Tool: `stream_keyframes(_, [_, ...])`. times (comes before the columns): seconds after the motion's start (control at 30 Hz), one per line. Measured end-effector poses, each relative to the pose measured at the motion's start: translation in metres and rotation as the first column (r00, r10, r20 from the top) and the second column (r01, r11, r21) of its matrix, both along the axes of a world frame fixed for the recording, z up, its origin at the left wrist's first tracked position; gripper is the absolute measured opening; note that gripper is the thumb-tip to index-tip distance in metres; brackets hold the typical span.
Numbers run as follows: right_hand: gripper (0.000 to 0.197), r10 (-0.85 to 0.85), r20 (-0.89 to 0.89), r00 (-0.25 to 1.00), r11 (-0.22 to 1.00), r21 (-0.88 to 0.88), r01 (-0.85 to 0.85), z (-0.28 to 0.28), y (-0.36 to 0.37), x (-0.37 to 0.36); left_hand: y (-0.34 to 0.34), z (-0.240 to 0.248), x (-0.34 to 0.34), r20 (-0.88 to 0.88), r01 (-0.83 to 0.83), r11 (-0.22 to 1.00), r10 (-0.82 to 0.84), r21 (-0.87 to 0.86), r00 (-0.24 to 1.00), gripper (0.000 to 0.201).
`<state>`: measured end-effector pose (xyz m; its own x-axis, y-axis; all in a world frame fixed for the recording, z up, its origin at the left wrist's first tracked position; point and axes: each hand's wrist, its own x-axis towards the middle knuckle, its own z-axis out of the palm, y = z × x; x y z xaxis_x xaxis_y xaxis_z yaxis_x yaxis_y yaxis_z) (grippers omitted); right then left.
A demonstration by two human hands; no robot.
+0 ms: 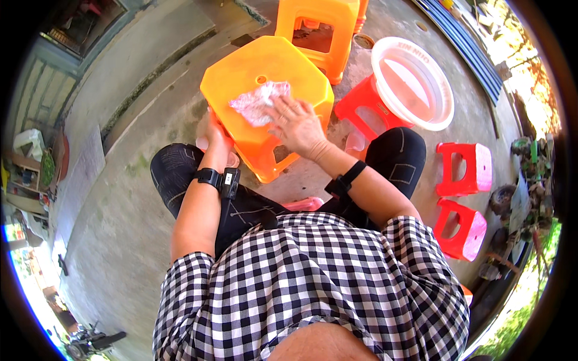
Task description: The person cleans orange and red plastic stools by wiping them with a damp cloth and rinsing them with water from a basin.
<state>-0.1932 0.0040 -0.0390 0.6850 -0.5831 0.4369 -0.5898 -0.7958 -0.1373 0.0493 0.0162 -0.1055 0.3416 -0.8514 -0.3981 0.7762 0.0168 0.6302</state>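
My left hand (218,133) is at the yellow-orange stool (232,75), upper centre, fingers partly hidden, can't tell how closed. Right hand (298,126), fingers extended, presses pink cloth (256,105) on its top. Red stools (481,168) right; white basin (444,105) upper right; second orange stool (339,55) top centre.

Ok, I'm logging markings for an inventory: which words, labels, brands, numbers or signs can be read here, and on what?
White basin: red capital lettering on the rim, legible, but I won't copy it out.
Black device at the left wrist: a small pale mark, too small to read.
Dark trousers: pale markings; can't tell if they're lettering.
Orange stool: none readable.
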Motion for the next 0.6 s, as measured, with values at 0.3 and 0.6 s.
stream_keyframes(0.3, [0.05, -0.458, 0.232, 0.858, 0.889, 0.121, 0.442, -0.028, -0.063, -0.046, 0.0, -0.003, 0.002, 0.073, 0.059, 0.998, -0.06, 0.015, 0.996, 0.06])
stream_keyframes(0.6, [0.067, -0.873, 0.377, 0.309, 0.259, 0.896, -0.361, -0.101, -0.093, -0.08, 0.026, 0.008, -0.028, 0.087, 0.086, 0.993, -0.079, -0.083, 0.993, 0.059])
